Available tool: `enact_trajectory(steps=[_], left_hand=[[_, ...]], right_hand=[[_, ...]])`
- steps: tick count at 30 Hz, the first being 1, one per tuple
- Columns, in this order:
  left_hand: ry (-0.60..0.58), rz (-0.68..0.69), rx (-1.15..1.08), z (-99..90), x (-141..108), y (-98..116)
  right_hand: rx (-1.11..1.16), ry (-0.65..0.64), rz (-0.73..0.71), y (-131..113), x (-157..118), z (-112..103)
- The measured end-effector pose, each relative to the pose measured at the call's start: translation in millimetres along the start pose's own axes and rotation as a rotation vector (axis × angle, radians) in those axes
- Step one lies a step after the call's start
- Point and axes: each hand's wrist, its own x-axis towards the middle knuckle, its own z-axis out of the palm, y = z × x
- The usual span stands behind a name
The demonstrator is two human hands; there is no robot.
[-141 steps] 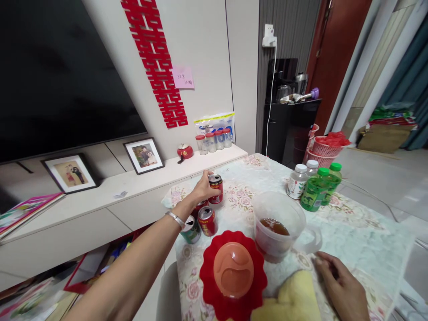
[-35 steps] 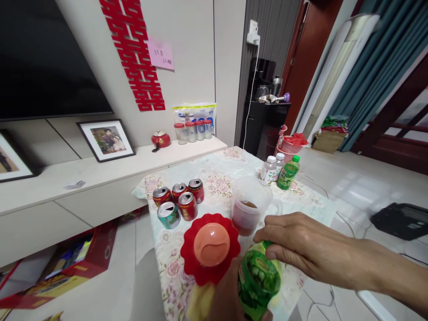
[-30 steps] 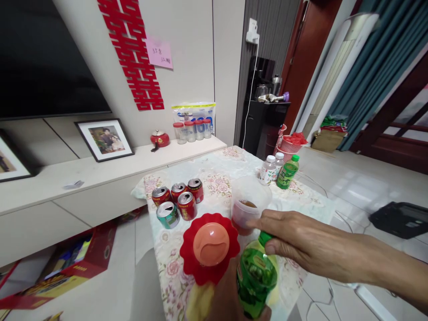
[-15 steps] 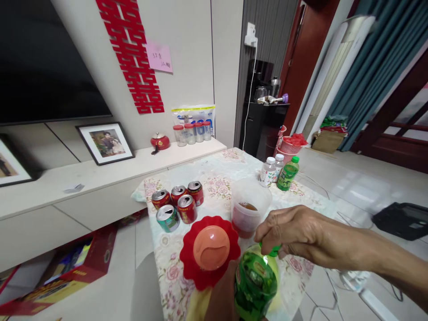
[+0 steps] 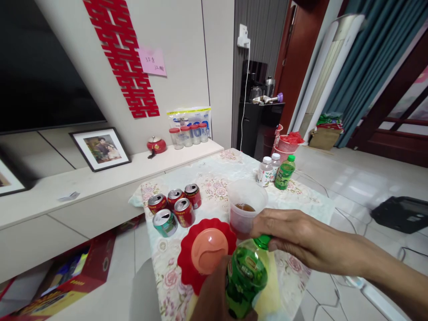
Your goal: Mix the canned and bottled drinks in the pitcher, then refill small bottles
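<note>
My left hand (image 5: 214,292) is wrapped around the body of a green plastic tea bottle (image 5: 246,275), tilted slightly over the near part of the table. At its top, my right hand (image 5: 297,232) has its thumb and fingers about the green bottle cap (image 5: 263,241). The cap is on the neck. Just left of the bottle lies a red scalloped tray (image 5: 187,256) with an orange bowl-like piece (image 5: 210,249) in its middle. Behind the bottle, a translucent plastic tub (image 5: 247,191) holds some brown liquid (image 5: 245,207).
Several opened drink cans (image 5: 184,212) stand at the table's left. Two white-capped bottles (image 5: 265,171) and another green bottle (image 5: 285,173) stand at the far right. A flowered cloth (image 5: 214,185) covers the table. A low cabinet (image 5: 100,183) runs along the wall; cables (image 5: 334,285) lie on the floor.
The view has shifted slightly. My right hand's fingers have turned and spread a little about the cap, showing more of it. My left hand keeps hold of the bottle.
</note>
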Motion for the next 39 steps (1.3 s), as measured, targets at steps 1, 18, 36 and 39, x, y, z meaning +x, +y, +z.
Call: enact_trajectory(steps=[1, 18, 36, 39], left_hand=[[-0.008, 0.004, 0.005, -3.2, 1, 2], [-0.113, 0.006, 0.058, -31.4, 3, 33], [0.024, -0.048, 0.789, -126.5, 55, 84], [-0.010, -0.071, 0.882, -133.3, 65, 95]], right_hand=[[0.006, 0.035, -0.040, 1, -1, 2], [0.615, 0.871, 0.278, 46, -24, 15], [1.052, 1.628, 0.732, 189, -88, 185], [1.013, 1.605, 0.766, 199, -92, 192]])
